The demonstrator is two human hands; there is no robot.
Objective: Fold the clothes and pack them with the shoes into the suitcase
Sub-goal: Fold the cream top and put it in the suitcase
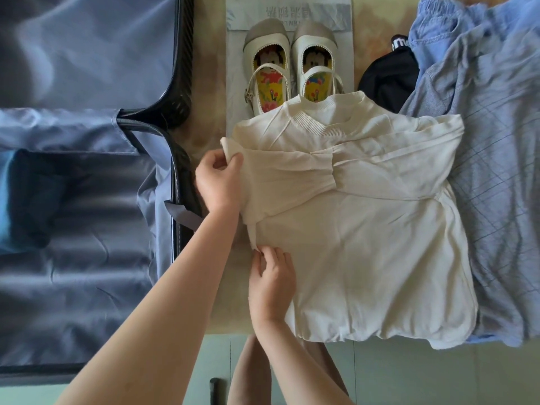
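Observation:
A cream white top (365, 229) lies spread on the table, neckline away from me, with both sleeves folded across its chest. My left hand (217, 182) pinches the top's left shoulder edge where the sleeve is folded over. Nearer to me, my right hand (271, 282) pinches the left side edge of the top. A pair of white strapped shoes (289, 62) with colourful insoles stands on a grey bag just beyond the neckline. The open suitcase (87, 171) with grey-blue lining lies on the left.
A light blue garment (482, 127) is heaped at the right, partly under the white top. A black garment (388, 74) lies between it and the shoes. The table's front edge (228, 333) runs just below the top's hem.

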